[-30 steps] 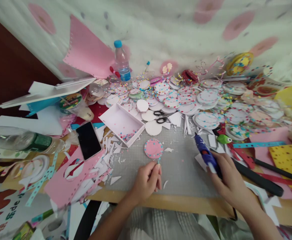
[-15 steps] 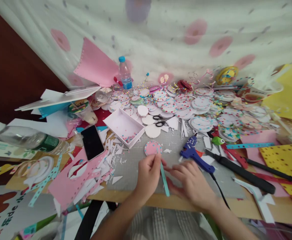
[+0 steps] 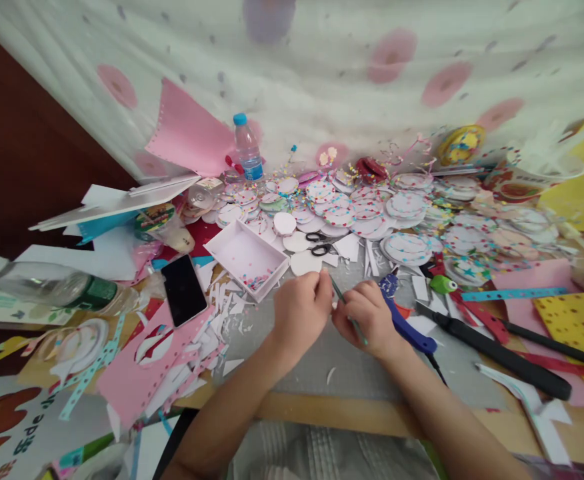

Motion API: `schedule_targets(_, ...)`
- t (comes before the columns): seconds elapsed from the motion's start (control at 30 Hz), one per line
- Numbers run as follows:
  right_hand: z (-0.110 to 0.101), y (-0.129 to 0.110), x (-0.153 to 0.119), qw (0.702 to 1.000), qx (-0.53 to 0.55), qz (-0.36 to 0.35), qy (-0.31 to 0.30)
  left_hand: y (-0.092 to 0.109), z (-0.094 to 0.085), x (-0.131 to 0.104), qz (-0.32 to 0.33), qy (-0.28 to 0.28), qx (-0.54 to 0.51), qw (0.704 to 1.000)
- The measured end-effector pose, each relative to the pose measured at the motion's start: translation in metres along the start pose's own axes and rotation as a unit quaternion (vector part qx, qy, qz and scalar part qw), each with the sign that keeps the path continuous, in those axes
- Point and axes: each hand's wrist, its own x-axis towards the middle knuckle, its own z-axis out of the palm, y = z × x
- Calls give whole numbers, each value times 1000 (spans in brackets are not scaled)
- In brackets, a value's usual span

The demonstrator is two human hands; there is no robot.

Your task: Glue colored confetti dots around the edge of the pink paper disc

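Observation:
A narrow teal paper strip runs between my two hands above the grey cutting mat. My left hand is closed, its fingertips around the strip's upper end. Closed too, my right hand pinches the strip lower down, and the strip's tail pokes out below the fingers. The small pink dotted disc is out of sight now; whether my left hand covers it I cannot tell. Just beyond my hands lie white round discs and black-handled scissors. A blue glue gun lies right beside my right hand.
An open white box with small coloured bits stands left of centre. Many decorated paper discs are heaped at the back. A phone and paper scraps lie left. A black-handled cutter lies right. Water bottles stand and lie about.
Both hands have lifted and drawn closer together. My right hand has closed on the strip, which now tilts the other way. The pink disc has gone from view; a small white sliver shows on the mat.

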Motion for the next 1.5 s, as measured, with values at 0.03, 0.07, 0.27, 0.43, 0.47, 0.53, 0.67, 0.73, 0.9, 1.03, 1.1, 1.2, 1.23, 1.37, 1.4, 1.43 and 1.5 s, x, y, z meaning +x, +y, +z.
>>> schedule_targets(0.03,2,2,-1,997,36,62,24,-5,-1,2,23,16,15,999)
schedule_targets(0.07,5,3,-2,987,76,126,63,-11,-3,4,48,35,25,998)
schedule_targets(0.27,11,3,0,881,255,345,197,-56,-8,4,222,44,26,974)
schedule_targets(0.43,12,4,-1,855,301,388,168,-68,1,1,216,-72,45,973)
schedule_targets(0.47,12,4,-2,852,311,388,162,-69,3,1,200,-85,57,974)
schedule_targets(0.53,14,4,-3,847,329,388,153,-72,4,1,172,-95,79,977)
schedule_targets(0.67,17,3,-4,848,335,388,134,-76,4,2,146,-98,106,979)
schedule_targets(0.73,19,3,-5,852,330,387,121,-76,3,4,145,-100,107,979)
schedule_targets(0.9,19,1,-7,864,324,376,84,-75,3,4,149,-101,106,978)
schedule_targets(1.03,18,1,-8,867,327,370,61,-76,4,4,158,-93,106,977)
schedule_targets(1.1,18,1,-10,866,330,371,56,-76,4,4,164,-88,106,977)
schedule_targets(1.2,20,1,-12,866,333,369,50,-76,3,4,170,-83,103,976)
schedule_targets(1.23,20,1,-13,866,335,369,47,-76,4,3,172,-82,102,976)
schedule_targets(1.37,20,1,-13,866,338,367,43,-76,4,3,173,-83,102,976)
schedule_targets(1.4,19,1,-13,867,337,365,44,-76,4,3,174,-83,102,976)
schedule_targets(1.43,19,1,-12,869,335,362,44,-76,4,3,174,-83,102,976)
schedule_targets(1.5,18,1,-12,872,332,358,42,-76,4,3,175,-83,102,976)
